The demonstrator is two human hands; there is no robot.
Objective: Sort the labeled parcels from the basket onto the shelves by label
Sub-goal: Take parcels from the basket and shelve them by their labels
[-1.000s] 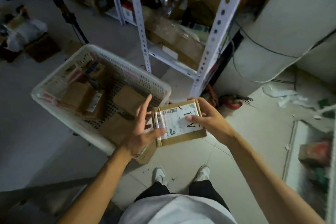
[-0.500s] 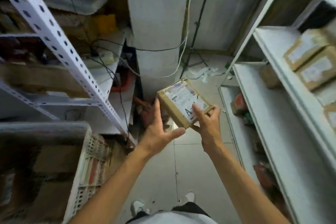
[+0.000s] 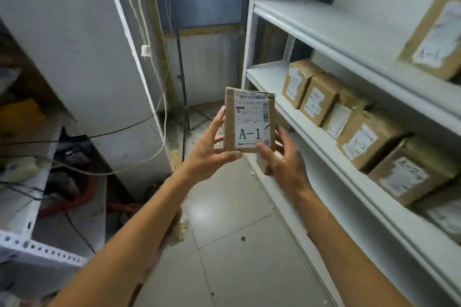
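A small brown cardboard parcel [image 3: 249, 119] with a white label reading A-1 stands upright in front of me, held between both hands. My left hand [image 3: 209, 151] grips its left edge and lower corner. My right hand [image 3: 282, 157] supports its bottom right, thumb on the front. The white shelf unit [image 3: 311, 132] is on the right. Its upper shelf [image 3: 331, 32] carries a parcel marked A-1 [image 3: 434, 32]. The shelf below holds a row of several parcels marked A-2 [image 3: 361, 139]. The basket is out of view.
A white pillar [image 3: 74, 57] with hanging cables stands to the left. Beside it, a perforated metal rack [image 3: 37, 244] holds clutter. A tripod stand [image 3: 183, 97] is at the back of the aisle. Tiled floor [image 3: 237, 244] runs between the racks.
The view has swung from the basket to the right-hand shelves. The parcel has been raised and turned upright, so its A-1 label faces me. Both hands stayed on it.
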